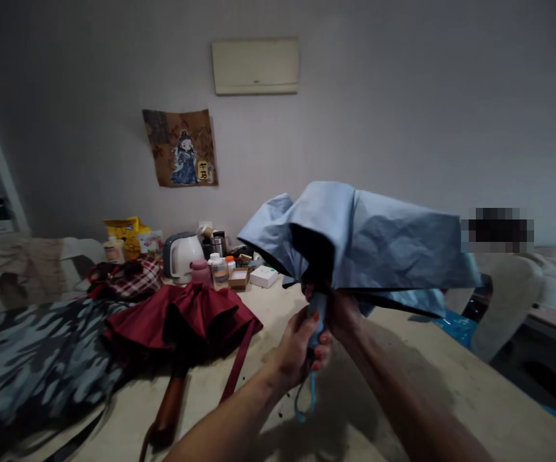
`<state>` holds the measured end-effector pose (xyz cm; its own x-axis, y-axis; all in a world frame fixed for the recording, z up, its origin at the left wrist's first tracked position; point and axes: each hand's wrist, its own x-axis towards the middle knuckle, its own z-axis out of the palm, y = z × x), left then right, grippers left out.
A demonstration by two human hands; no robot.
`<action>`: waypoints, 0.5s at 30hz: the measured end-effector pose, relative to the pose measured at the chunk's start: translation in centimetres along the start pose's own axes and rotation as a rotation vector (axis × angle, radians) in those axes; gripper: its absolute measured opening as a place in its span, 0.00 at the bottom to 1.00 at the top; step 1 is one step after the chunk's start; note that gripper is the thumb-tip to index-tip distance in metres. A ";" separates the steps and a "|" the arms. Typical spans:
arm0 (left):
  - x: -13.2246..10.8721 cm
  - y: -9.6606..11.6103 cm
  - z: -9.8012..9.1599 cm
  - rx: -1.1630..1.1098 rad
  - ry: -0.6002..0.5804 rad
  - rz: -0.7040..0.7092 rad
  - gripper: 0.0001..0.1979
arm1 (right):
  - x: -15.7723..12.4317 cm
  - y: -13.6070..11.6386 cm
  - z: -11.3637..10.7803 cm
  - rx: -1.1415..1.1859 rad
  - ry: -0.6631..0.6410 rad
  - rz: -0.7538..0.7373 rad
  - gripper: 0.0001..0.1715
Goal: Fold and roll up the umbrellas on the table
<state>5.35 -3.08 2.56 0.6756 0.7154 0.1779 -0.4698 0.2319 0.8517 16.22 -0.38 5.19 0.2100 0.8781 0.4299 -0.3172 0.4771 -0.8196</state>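
The left hand [301, 343] clamps the cylindrical blue handle [318, 310] of the pale-blue fabric umbrella [393, 244] above the beige tabletop [480, 391], the right hand [345, 316] has an obscured grip, and slackened hold could let the umbrella tip.

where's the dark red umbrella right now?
In the head view, the dark red umbrella lies on the table, left of centre, between the camouflage fabric and the light-blue umbrella gripped by the left hand.
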 end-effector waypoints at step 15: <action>6.7 6.4 11.4 0.174 0.236 0.284 0.08 | 8.8 -14.4 0.9 0.169 0.223 -0.065 0.09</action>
<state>13.37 -4.30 14.81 0.3742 0.8714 0.3174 -0.5024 -0.0972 0.8592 21.80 0.52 21.15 0.4274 0.8249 0.3700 -0.4425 0.5478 -0.7100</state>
